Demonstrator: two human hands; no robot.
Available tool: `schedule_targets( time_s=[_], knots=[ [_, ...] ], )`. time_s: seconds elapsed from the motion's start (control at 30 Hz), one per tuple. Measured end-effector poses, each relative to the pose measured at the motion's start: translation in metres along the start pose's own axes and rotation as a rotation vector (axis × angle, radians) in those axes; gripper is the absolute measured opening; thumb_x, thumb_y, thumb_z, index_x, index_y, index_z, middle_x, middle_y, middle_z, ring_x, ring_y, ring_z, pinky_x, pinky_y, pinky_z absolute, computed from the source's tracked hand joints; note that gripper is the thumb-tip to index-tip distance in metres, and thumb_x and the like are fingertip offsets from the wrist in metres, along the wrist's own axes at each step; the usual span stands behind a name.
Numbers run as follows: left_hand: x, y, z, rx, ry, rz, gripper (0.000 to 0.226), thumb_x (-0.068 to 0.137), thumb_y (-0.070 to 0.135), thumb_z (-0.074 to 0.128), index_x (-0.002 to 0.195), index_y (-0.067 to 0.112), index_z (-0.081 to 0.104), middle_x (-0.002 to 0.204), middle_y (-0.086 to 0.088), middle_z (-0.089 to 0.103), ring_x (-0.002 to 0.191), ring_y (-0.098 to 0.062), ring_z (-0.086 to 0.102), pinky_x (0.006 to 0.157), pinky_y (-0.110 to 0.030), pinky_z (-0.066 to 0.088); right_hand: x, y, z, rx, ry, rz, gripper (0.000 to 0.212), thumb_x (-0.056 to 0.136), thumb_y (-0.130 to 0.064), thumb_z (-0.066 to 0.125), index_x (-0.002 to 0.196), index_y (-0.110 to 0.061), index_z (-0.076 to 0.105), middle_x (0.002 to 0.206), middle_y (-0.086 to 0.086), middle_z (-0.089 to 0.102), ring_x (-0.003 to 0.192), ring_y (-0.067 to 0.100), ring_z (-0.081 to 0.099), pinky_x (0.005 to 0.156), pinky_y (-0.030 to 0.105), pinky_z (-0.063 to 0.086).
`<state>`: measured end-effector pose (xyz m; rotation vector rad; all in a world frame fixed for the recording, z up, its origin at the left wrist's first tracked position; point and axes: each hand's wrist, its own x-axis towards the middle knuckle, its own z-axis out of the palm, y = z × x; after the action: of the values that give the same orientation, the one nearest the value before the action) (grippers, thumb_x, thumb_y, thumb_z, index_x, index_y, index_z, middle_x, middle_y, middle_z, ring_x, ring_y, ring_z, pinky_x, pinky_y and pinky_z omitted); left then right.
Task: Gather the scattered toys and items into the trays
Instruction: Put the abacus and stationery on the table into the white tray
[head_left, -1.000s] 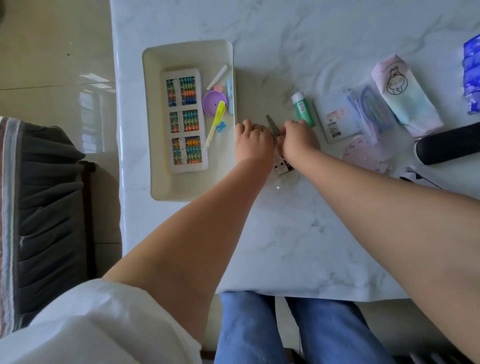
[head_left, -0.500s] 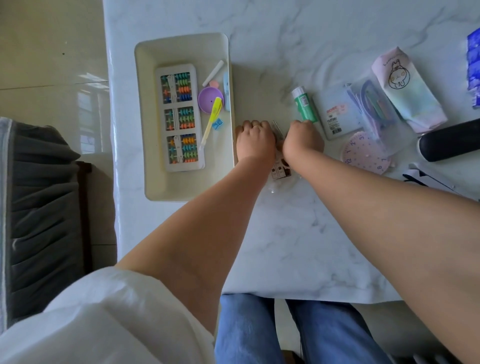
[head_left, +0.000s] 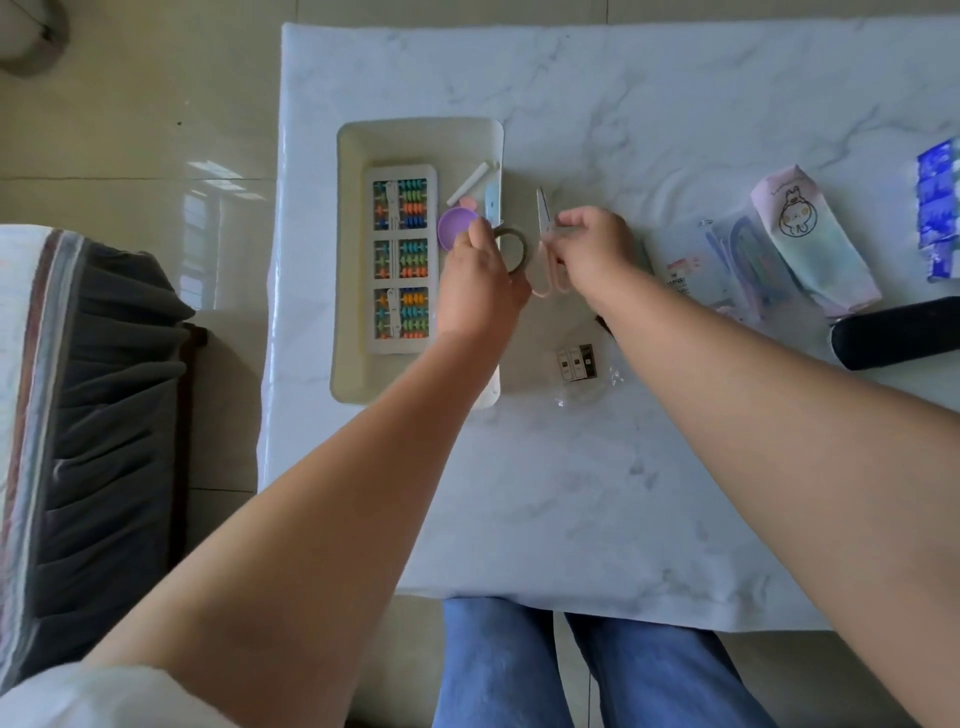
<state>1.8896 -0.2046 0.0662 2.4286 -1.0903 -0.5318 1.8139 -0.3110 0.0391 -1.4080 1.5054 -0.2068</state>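
Observation:
A cream tray (head_left: 358, 218) lies on the left of the marble table. In it sit a white abacus toy (head_left: 400, 260), a purple disc (head_left: 453, 228) and a white stick (head_left: 469, 183). My left hand (head_left: 480, 280) hovers over the tray's right rim and holds a brownish ring, perhaps a tape roll (head_left: 514, 249). Just to the right, my right hand (head_left: 592, 249) grips a pair of pale pink scissors (head_left: 544, 218) by the handles, blades pointing away from me. A small dark-and-white packet in clear wrap (head_left: 576, 362) lies on the table below both hands.
To the right lie a clear pouch with coloured items (head_left: 737, 254), a pastel bunny pencil case (head_left: 810, 239), a black cylindrical case (head_left: 904, 332) and a blue patterned pack (head_left: 940, 208). A grey-covered chair (head_left: 104, 389) stands left of the table.
Both hands have risen from the table. The left now holds the ring and the right holds the scissors, and both have shifted towards the tray. The small packet lies uncovered.

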Motion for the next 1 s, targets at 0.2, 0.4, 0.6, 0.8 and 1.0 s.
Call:
schedule_targets(
  time_s=[0.2, 0.4, 0.6, 0.8, 1.0],
  knots=[
    [0.007, -0.029, -0.013, 0.098, -0.107, -0.192, 0.037, 0.09, 0.015, 0.061, 0.122, 0.007, 0.044, 0.107, -0.01, 0.06, 0.089, -0.024, 0.058, 0.063, -0.027, 0.036, -0.006, -0.019, 0.034, 0.107, -0.151, -0.066, 0.016, 0.083, -0.008, 0.065, 0.096, -0.017, 0.069, 0.1, 0.006, 0.073, 0.089, 0.019, 0.069, 0.087, 0.036, 0.056],
    [-0.001, -0.038, -0.007, 0.145, -0.17, -0.234, 0.036, 0.091, 0.013, 0.057, 0.125, 0.008, 0.046, 0.113, -0.014, 0.06, 0.101, -0.031, 0.059, 0.07, -0.03, 0.038, -0.004, -0.002, 0.019, 0.104, -0.124, -0.065, 0.016, 0.087, -0.011, 0.057, 0.09, -0.024, 0.066, 0.081, -0.009, 0.064, 0.077, 0.01, 0.059, 0.082, 0.037, 0.055],
    [-0.002, -0.016, 0.004, 0.087, -0.036, -0.11, 0.048, 0.088, -0.002, 0.044, 0.133, 0.014, 0.048, 0.127, -0.01, 0.05, 0.115, -0.026, 0.047, 0.086, -0.034, 0.045, 0.007, 0.031, -0.02, -0.091, -0.002, -0.022, 0.027, 0.086, -0.007, 0.051, 0.086, -0.03, 0.065, 0.098, -0.003, 0.07, 0.084, 0.015, 0.062, 0.079, 0.03, 0.053],
    [-0.004, 0.022, 0.031, 0.094, -0.119, 0.093, 0.047, 0.084, -0.003, 0.049, 0.129, 0.011, 0.054, 0.121, -0.014, 0.052, 0.112, -0.03, 0.049, 0.087, -0.034, 0.042, 0.009, 0.056, -0.047, -0.382, 0.152, -0.037, 0.034, 0.084, -0.007, 0.062, 0.114, -0.023, 0.056, 0.124, 0.007, 0.046, 0.097, 0.027, 0.059, 0.078, 0.031, 0.046],
    [-0.018, 0.031, 0.081, 0.249, -0.465, 0.035, 0.041, 0.089, 0.022, 0.064, 0.126, 0.008, 0.053, 0.122, -0.014, 0.052, 0.118, -0.032, 0.044, 0.092, -0.038, 0.042, 0.021, 0.085, -0.052, -0.517, 0.1, -0.001, 0.041, 0.084, -0.02, 0.069, 0.121, -0.017, 0.052, 0.123, 0.012, 0.05, 0.105, 0.034, 0.058, 0.085, 0.035, 0.046]
  ],
)
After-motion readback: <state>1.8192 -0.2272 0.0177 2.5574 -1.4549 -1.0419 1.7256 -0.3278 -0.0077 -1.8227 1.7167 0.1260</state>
